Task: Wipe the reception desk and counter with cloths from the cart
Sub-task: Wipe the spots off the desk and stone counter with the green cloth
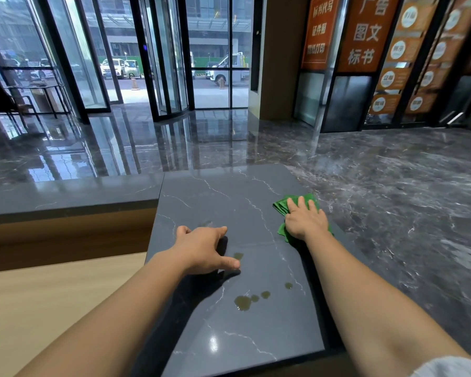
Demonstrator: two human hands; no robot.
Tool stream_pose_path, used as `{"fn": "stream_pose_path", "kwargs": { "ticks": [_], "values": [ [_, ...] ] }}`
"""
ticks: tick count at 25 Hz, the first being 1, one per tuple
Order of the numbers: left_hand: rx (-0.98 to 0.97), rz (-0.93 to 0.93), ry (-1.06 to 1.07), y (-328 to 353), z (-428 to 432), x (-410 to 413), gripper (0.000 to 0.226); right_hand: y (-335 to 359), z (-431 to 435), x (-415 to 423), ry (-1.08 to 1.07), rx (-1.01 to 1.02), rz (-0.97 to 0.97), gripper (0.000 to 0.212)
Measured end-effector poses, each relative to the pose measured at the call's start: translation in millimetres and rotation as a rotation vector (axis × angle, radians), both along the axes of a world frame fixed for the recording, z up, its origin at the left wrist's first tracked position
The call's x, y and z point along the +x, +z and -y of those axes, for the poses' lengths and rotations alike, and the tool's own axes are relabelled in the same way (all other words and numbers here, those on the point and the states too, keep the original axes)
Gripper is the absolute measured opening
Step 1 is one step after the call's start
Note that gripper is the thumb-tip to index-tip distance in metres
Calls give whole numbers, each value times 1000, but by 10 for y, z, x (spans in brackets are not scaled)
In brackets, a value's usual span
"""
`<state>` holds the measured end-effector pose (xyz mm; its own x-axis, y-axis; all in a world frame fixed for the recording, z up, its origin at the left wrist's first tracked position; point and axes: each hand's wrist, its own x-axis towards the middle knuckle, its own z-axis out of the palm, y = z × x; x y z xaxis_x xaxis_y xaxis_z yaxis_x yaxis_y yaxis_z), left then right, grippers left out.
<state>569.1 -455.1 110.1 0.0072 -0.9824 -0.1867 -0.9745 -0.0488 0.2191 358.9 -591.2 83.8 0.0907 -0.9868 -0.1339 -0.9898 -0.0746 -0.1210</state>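
Note:
A dark grey marble counter (215,213) with white veins stretches out in front of me. My right hand (305,220) lies flat on a folded green cloth (282,206) near the counter's far right edge, fingers straight and pressing it down. My left hand (204,248) rests on the counter's left part with fingers spread and holds nothing. Several brownish-green liquid spots (244,302) sit on the counter near me, and one more spot (238,255) lies just by my left thumb.
A lower wooden desk surface (38,295) lies to my left, below the counter and a grey ledge (65,194). Beyond the counter spreads a glossy marble floor (392,186), with a revolving glass door (169,63), orange signs (367,34) and a chair (0,102).

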Motion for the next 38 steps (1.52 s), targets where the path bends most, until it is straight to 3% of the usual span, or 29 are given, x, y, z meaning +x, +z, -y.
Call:
{"fn": "stream_pose_path", "kwargs": {
  "ticks": [9, 15, 26, 32, 38],
  "values": [
    [-17, 144, 12, -32, 18, -87, 78, -60, -707, 848, 250, -55, 24, 60],
    [24, 163, 35, -20, 39, -106, 75, -53, -637, 672, 361, -45, 13, 56],
    [84, 145, 85, 9, 54, -157, 78, 5, -121, -467, 68, -7, -3, 59],
    [78, 116, 89, 16, 36, -186, 78, -19, -391, -205, 24, -34, 0, 58],
    [23, 121, 120, 42, -56, -231, 84, -23, -899, 379, 176, -48, 50, 60]
  ]
}}
